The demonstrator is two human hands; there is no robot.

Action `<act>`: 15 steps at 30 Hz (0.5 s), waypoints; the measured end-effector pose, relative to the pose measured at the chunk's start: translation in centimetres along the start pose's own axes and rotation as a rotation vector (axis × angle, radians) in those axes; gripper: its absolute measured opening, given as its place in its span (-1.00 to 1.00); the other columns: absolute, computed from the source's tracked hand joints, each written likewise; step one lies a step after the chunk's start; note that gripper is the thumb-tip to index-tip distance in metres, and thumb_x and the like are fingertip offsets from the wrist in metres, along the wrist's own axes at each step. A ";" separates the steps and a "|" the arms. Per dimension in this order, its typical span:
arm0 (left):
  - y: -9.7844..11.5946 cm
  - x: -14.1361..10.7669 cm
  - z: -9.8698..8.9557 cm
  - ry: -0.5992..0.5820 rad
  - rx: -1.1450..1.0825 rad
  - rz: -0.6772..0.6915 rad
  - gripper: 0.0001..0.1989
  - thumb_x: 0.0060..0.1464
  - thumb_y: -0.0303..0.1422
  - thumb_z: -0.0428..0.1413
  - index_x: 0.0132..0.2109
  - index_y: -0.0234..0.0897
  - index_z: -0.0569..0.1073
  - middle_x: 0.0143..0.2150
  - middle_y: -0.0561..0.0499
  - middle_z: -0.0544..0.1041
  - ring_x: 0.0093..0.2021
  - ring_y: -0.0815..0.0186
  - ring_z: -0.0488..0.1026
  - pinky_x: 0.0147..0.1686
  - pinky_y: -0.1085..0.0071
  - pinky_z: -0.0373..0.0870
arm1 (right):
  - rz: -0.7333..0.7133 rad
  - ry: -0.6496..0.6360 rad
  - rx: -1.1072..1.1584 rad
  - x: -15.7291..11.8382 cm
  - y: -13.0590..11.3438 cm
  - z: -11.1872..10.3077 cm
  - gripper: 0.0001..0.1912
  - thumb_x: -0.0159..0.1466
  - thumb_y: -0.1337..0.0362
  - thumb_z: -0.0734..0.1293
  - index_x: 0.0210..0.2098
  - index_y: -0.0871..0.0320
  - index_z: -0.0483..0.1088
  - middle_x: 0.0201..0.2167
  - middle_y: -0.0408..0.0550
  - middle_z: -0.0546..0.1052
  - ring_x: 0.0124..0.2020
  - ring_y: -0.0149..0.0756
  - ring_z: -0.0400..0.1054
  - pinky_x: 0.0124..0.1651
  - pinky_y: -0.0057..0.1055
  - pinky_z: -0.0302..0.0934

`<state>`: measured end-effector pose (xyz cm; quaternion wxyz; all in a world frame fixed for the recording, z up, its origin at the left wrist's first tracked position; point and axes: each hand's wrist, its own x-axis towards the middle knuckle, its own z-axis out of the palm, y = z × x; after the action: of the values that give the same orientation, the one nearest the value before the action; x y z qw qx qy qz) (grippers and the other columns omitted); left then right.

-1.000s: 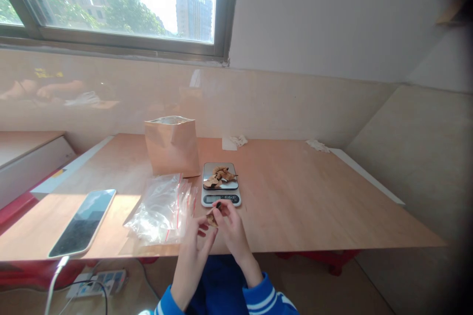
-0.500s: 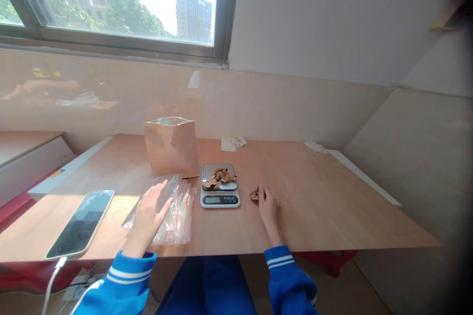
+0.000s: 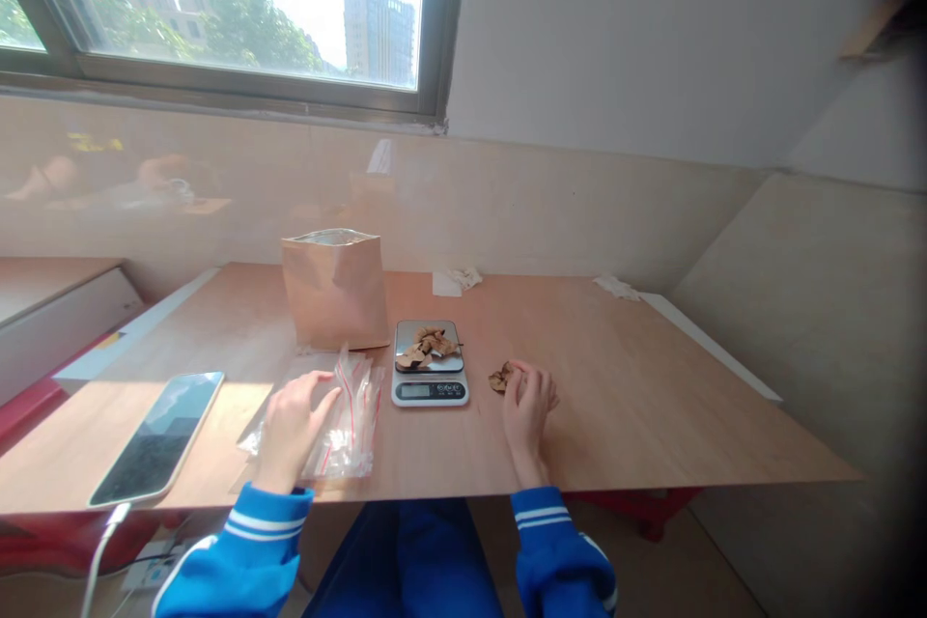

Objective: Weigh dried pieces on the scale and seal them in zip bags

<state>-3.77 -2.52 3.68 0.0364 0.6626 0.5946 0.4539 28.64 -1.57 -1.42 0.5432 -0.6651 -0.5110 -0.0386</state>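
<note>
My left hand (image 3: pixel 295 425) rests over the clear zip bags (image 3: pixel 354 420) with its thumb and fingers apart. On the right, my right hand (image 3: pixel 528 406) has its fingers closed around a dry brown leaf piece (image 3: pixel 499 378) just above the table. Between my hands stands a kitchen scale (image 3: pixel 431 393), its plate bearing several curled dry leaves (image 3: pixel 429 349). Behind the zip bags an upright brown paper pouch (image 3: pixel 337 294) has its top open. The scale's display is too small to read.
A phone (image 3: pixel 159 439) with a white cable (image 3: pixel 105 550) lies at the left. Crumpled tissue (image 3: pixel 467 278) and a white card (image 3: pixel 446 285) are at the table's back edge, with more tissue (image 3: pixel 617 288) at the back right.
My left hand has lowered slightly onto the zip bags, and its fingers are more bent. My right hand has turned a little, showing more of its fingers around the leaf.
</note>
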 end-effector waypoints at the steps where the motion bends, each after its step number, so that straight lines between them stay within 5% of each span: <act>1: 0.8 0.0 -0.2 -0.012 0.018 0.042 -0.77 0.02 -0.20 0.15 -0.22 -0.22 0.51 -0.21 -0.08 0.58 -0.16 0.04 0.50 -0.05 0.13 0.33 | -0.017 -0.053 0.079 -0.5 -1.1 -0.2 -0.65 0.37 0.12 0.06 -0.18 0.16 0.38 -0.21 0.09 0.44 -0.13 -0.11 0.27 -0.02 -0.11 0.09; 4: 3.8 -0.6 -0.3 -0.009 -0.087 0.218 -0.73 0.09 -0.25 0.11 -0.05 -0.20 0.45 -0.02 -0.10 0.54 0.10 0.08 0.40 0.12 0.12 0.24 | -0.015 -0.332 0.379 -2.5 -5.6 -0.3 -0.68 0.37 0.11 0.09 -0.15 0.14 0.37 -0.19 0.04 0.47 -0.14 -0.20 0.33 -0.05 -0.24 0.19; 8: 7.0 -1.6 0.5 -0.121 -0.182 0.332 -0.69 0.12 -0.33 0.09 0.03 -0.14 0.41 0.10 -0.10 0.47 0.21 0.12 0.31 0.17 0.11 0.20 | 0.026 -0.706 0.723 -4.3 -11.9 0.0 -0.65 0.37 0.08 0.08 -0.07 0.10 0.36 -0.16 -0.03 0.50 -0.15 -0.27 0.38 -0.08 -0.34 0.24; 11: 7.4 -2.2 1.2 -0.163 -0.275 0.278 -0.70 0.16 -0.34 0.04 0.04 -0.16 0.39 0.14 -0.11 0.43 0.22 0.14 0.29 0.17 0.13 0.22 | 0.148 -0.737 0.872 -4.2 -13.8 0.4 -0.62 0.36 0.03 0.10 -0.23 0.13 0.42 -0.29 -0.07 0.53 -0.26 -0.29 0.40 -0.21 -0.41 0.25; 15: 6.0 -2.2 2.1 0.018 -0.344 0.072 -0.74 0.19 -0.28 0.00 0.00 -0.22 0.35 -0.01 -0.14 0.52 0.04 0.18 0.45 0.03 0.22 0.36 | 0.272 -0.725 0.802 -3.2 -12.5 0.8 -0.54 0.30 -0.05 0.16 -0.38 0.18 0.47 -0.52 -0.12 0.47 -0.50 -0.37 0.30 -0.43 -0.46 0.16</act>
<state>2.37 -5.03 4.72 0.1278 0.6634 0.4842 0.5559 17.75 -4.41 4.84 0.5435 -0.4368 -0.5493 0.4605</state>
